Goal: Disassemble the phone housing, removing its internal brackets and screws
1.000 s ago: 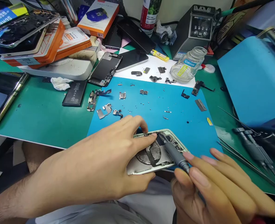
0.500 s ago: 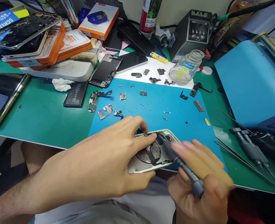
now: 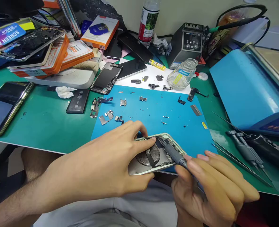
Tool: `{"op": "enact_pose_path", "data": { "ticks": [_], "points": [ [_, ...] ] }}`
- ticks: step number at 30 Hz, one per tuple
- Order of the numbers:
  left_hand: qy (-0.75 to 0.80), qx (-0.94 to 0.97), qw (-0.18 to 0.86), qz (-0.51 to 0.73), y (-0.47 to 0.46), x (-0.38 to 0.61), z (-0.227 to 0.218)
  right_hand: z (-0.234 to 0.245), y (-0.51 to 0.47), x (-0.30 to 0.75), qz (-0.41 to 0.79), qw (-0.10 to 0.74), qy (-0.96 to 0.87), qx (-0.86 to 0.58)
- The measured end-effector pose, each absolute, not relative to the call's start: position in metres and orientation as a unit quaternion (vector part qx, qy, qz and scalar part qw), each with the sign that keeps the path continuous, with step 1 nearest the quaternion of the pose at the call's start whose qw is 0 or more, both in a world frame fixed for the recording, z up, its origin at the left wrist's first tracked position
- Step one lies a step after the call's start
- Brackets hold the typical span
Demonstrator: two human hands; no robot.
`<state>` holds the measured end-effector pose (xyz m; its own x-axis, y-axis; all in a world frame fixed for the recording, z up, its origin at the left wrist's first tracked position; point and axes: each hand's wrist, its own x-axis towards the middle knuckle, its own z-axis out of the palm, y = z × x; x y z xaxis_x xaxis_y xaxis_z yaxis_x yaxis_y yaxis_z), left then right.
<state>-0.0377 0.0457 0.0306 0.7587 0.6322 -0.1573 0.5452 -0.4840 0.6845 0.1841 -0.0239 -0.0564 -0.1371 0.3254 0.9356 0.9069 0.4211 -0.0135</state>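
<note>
My left hand (image 3: 101, 160) is closed around the edges of an opened phone housing (image 3: 134, 167), tilted over the front of the blue mat. Inside the housing lies a dark round wireless charging coil (image 3: 141, 158) with a black flex strip across it. My right hand (image 3: 212, 183) holds a grey screwdriver (image 3: 174, 154) between thumb and fingers, its other fingers stretched out. The screwdriver slants into the upper inner side of the housing, close to my left index fingertip; what its tip touches is too small to tell.
Small screws and phone parts lie across the blue mat (image 3: 134, 126). Left of it are a battery (image 3: 78, 101) and a screen assembly (image 3: 107, 78). A glass jar (image 3: 183, 74) stands behind. Tweezers (image 3: 241, 162) and several screwdrivers (image 3: 244, 146) lie at right, before a blue machine (image 3: 245, 91).
My right hand has shifted right and its fingers have spread along the screwdriver. The screwdriver still points into the housing. The whole view has tilted slightly upward.
</note>
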Motion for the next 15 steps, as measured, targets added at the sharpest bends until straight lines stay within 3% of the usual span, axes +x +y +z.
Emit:
{"op": "enact_pose_path", "data": {
  "ticks": [15],
  "points": [
    [0.337, 0.862, 0.367, 0.088, 0.0417, -0.0366, 0.0256, -0.0498, -0.0287, 0.1769, -0.205, 0.512, -0.706, -0.444]
  ]
}}
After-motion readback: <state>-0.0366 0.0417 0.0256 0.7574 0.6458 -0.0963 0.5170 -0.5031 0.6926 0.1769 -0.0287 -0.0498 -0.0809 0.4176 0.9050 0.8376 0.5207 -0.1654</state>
